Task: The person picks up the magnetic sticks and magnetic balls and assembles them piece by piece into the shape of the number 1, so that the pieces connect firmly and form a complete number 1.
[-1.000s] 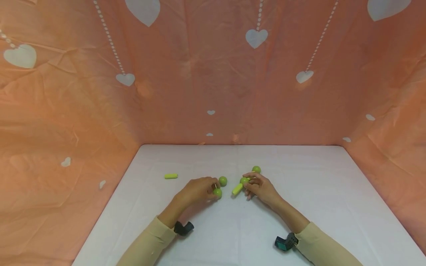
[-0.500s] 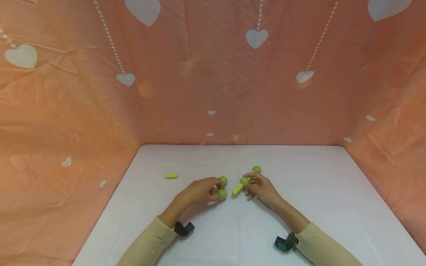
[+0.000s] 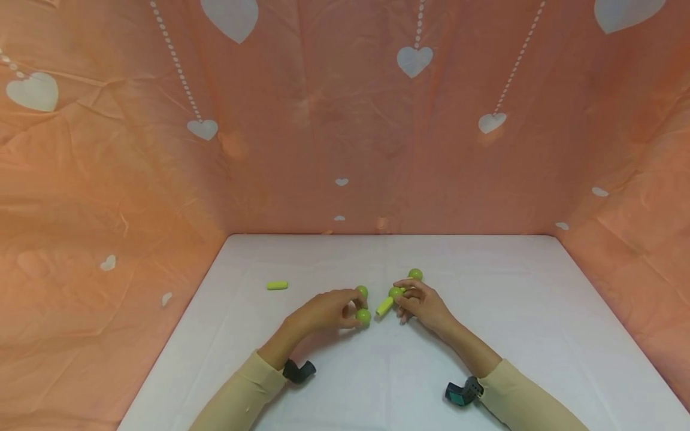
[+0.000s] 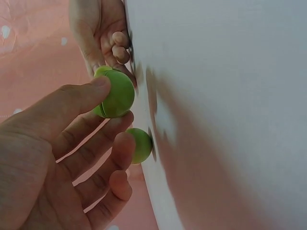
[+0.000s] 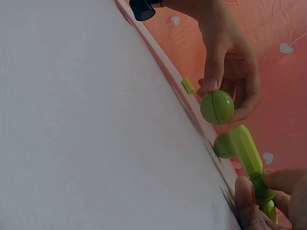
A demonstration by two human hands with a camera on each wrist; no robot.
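Observation:
My left hand (image 3: 326, 308) pinches a green ball (image 4: 119, 93) between thumb and fingers, just above the white table. A seam runs around this ball (image 5: 217, 107). My right hand (image 3: 426, 308) grips a joined piece by its middle green ball (image 3: 396, 293). From that ball a yellow-green stick (image 5: 247, 149) points toward the left hand, and another stick (image 5: 269, 211) leads the opposite way, toward an end ball (image 3: 415, 274). A short gap separates the left hand's ball from the free stick end. Behind the left fingertips lies another green ball (image 4: 140, 145), partly hidden in the head view.
A loose yellow-green stick (image 3: 277, 285) lies on the white table (image 3: 345, 383), left of the left hand. Orange cloth (image 3: 356, 149) with pale hearts hangs behind the table and along both sides. Each wrist wears a dark camera (image 3: 465, 392).
The left hand has shifted slightly right, carrying its ball closer to the stick end and overlapping the ball behind it more. The right hand and its joined piece have stayed still.

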